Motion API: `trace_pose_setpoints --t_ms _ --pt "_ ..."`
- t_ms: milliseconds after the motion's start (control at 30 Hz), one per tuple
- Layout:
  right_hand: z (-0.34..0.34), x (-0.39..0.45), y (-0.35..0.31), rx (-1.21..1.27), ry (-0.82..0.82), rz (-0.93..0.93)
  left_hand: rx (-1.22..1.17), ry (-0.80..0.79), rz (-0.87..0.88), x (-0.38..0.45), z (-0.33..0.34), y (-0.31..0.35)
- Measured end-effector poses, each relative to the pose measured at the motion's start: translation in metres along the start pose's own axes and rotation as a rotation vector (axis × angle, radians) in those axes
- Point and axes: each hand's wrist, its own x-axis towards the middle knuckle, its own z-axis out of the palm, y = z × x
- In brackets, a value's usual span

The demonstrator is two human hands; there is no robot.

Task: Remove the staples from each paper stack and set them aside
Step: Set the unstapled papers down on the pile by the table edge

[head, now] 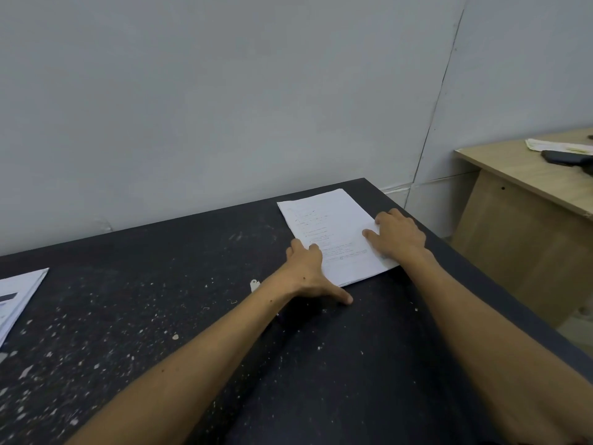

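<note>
My hands, left (305, 271) and right (398, 236), lie spread and flat on the stack (327, 226) near the desk's (160, 316) far right corner. I should press evenly, find the staple I can't yet see, then work it out gently.

Grey wall (224, 91) behind dark speckled table (160, 316); light wooden desk (519, 200) at right.

A matt black table top (321, 364), rough-looking and flecked with pale specks. On its far right lies a stack of matt white paper (330, 226). At far right stands a desk (513, 220) of pale wood-grain finish.
</note>
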Motion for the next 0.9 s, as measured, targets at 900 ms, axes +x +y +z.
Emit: trace_pose_setpoints --t_ms 900 --pt "-0.005 -0.085 -0.125 0.245 0.209 -0.422 -0.064 0.398 0.184 -0.089 -0.069 -0.086"
